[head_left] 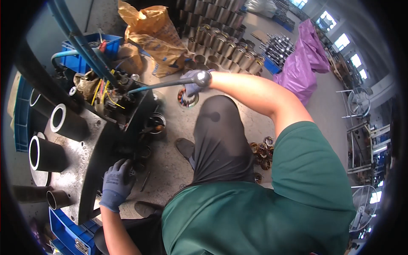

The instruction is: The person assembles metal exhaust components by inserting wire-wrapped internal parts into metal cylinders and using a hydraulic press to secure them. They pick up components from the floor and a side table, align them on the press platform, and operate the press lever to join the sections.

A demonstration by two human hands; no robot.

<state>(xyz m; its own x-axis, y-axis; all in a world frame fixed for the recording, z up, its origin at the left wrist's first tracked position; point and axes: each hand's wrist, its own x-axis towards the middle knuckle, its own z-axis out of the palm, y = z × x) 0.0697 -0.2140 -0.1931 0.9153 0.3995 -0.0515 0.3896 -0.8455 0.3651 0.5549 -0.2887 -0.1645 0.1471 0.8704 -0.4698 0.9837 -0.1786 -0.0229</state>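
Nearest to the view are your green sleeve (pixel 312 161) and your dark trousers (pixel 221 144), with one knee raised near the middle. Your left hand (pixel 117 180), in a grey glove, is beside the edge of the metal table (pixel 83 163). Its fingers are lightly bent; whether they hold something, I cannot tell, because the tips reach into a dark area. A thin rod (pixel 145 181) lies on the floor, to the right of this hand.

On the table stand thick open tubes (pixel 70 123). A blue-grey lever (pixel 163 85) extends from the machine (pixel 114 95) toward the right, and its dark round knob (pixel 202 78) overlaps your right hand (pixel 192 87), also gloved. This hand is lower than the knob, at a round part (pixel 188 100) with coppery colour. Perhaps the fingers touch its upper side, but the knob hides much, so I cannot tell if they grip it.

To the right of your knee, coppery rings (pixel 263 155) lie together on the floor. Farther away are a brown sack (pixel 151 32), many metal cylinders (pixel 221 46) in rows, a purple sack (pixel 301 63) and, at the far right, a fan (pixel 359 102).
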